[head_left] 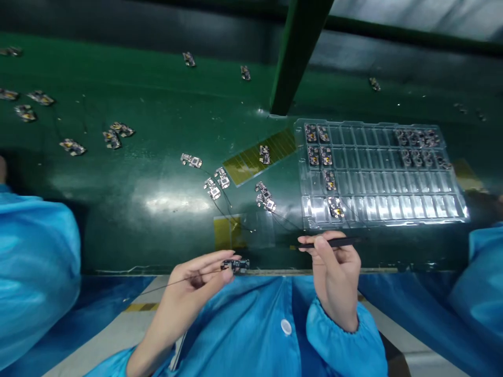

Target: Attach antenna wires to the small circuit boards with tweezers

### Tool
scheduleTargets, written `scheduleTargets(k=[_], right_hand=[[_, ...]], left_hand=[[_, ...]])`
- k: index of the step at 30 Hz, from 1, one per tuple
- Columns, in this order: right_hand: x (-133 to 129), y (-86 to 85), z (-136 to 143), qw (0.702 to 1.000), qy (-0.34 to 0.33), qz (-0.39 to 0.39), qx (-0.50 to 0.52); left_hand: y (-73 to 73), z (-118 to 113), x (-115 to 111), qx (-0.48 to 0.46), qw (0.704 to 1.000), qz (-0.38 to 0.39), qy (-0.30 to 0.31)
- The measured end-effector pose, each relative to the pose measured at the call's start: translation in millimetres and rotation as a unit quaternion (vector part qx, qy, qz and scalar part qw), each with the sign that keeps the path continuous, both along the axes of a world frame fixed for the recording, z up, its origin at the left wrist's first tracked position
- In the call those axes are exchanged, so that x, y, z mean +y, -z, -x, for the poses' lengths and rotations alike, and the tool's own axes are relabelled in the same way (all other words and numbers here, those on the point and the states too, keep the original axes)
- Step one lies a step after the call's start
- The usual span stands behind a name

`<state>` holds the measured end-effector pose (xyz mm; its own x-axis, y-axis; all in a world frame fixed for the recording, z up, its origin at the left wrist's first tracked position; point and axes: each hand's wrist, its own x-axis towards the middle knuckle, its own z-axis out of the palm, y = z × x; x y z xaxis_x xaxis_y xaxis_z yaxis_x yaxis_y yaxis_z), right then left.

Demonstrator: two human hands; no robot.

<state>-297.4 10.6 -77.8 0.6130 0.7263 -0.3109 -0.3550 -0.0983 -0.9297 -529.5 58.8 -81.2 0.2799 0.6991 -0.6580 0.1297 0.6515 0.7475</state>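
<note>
Between the thumb and fingers of my left hand (200,280) is a small circuit board (240,264), with a thin dark wire trailing from it to the left. My right hand (334,272) grips black tweezers (340,242), whose tip points left and seems to have a small yellow piece (293,247) at it. Just beyond my hands lie a yellow film sheet (222,232) and a clear strip (265,230). Two touching circuit boards (265,196) rest past them, near more wired boards (212,187).
A clear compartment tray (393,180) holding several boards stands at the right. A long yellow film sheet (245,165) lies left of it. More boards (73,146) are scattered at the left. A green post (294,57) rises at the back. Blue-sleeved people (35,277) flank me.
</note>
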Motion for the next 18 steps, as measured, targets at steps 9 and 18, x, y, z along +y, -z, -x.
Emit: scheduleTargets(k=[9,18], right_hand=[[0.4,4.3,1.8,1.0,-0.005,-0.008,0.002],[-17.5,15.6,10.6,0.948,-0.027,-0.142,-0.282]], left_hand=[[3.9,-9.0,-2.5,-0.027,0.999,-0.012,-0.018],[3.8,-9.1,2.5,-0.046,0.998,-0.01,-0.038]])
